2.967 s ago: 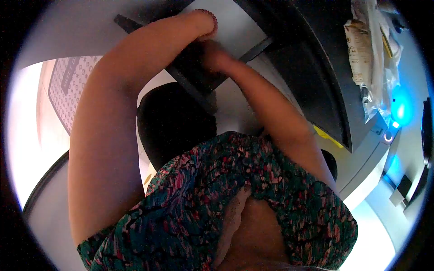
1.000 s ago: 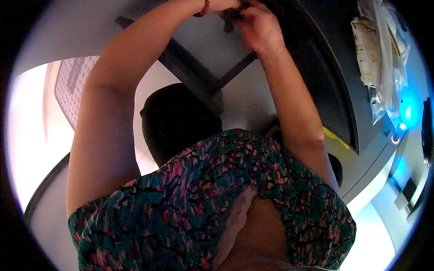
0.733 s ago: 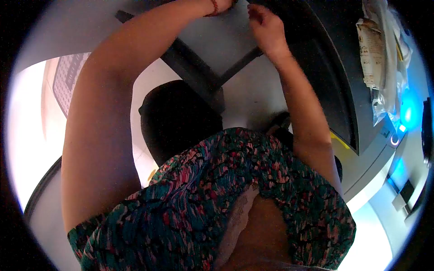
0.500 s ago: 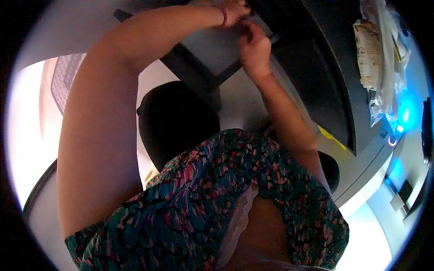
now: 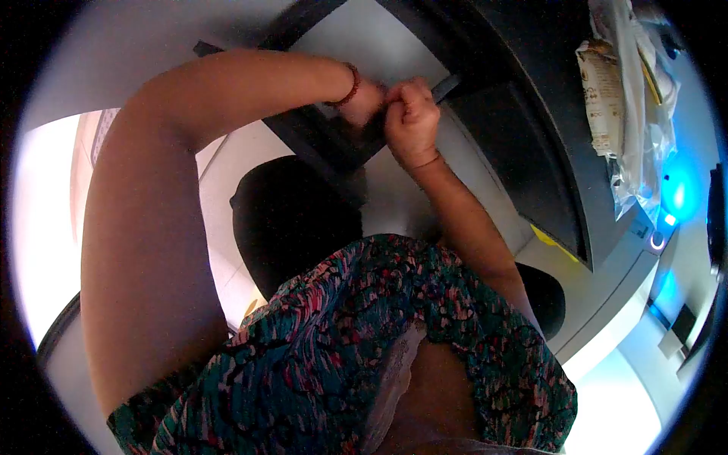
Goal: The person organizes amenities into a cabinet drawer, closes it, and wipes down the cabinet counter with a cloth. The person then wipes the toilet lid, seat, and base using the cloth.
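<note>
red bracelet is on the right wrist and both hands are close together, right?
Wrong wrist: the head view shows the red bracelet on the left one. The left hand and right hand are indeed close together.

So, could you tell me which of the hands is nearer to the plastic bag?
Right. The right hand is to the left of the plastic bag; the left hand is farther left, beside the right one.

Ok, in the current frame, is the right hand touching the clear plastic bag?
Apart. The head view shows the right hand well away from the clear plastic bag, with the dark panel visible between them.
</note>
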Tool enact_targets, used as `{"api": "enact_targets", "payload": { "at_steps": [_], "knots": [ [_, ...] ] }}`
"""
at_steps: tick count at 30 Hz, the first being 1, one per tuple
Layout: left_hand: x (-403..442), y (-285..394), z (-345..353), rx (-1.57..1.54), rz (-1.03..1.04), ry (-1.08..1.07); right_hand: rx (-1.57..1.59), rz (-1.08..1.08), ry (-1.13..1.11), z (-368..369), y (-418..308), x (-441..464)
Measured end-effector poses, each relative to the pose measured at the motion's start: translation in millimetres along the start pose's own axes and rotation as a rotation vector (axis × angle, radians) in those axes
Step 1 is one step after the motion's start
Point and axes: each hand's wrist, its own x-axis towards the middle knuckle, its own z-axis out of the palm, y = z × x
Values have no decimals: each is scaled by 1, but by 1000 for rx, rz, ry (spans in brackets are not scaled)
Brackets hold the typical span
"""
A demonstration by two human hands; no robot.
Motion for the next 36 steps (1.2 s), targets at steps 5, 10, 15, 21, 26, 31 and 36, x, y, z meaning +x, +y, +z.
{"api": "enact_targets", "payload": {
  "at_steps": [5, 10, 15, 21, 26, 31, 36],
  "knots": [
    [14, 5, 8, 214, -88, -423, -21, -37, -29, 7, 11, -5],
    [44, -7, 25, 201, -81, -435, -16, -74, -92, 3, 16, -5],
    [70, -41, 72, 237, 185, -298, 27, 46, -97, -1, 8, -2],
    [51, -45, 51, 368, -400, -553, 75, 33, -34, -3, 10, 0],
    [-42, -32, -36, -7, -419, 7, 375, 388, -81, -16, 10, 0],
    [-105, -39, -39, -352, -319, 577, 512, 418, -88, -23, 5, 6],
    [-116, 8, -30, -1359, 172, 772, 622, 321, -137, -49, -47, 25]
  ]
}}
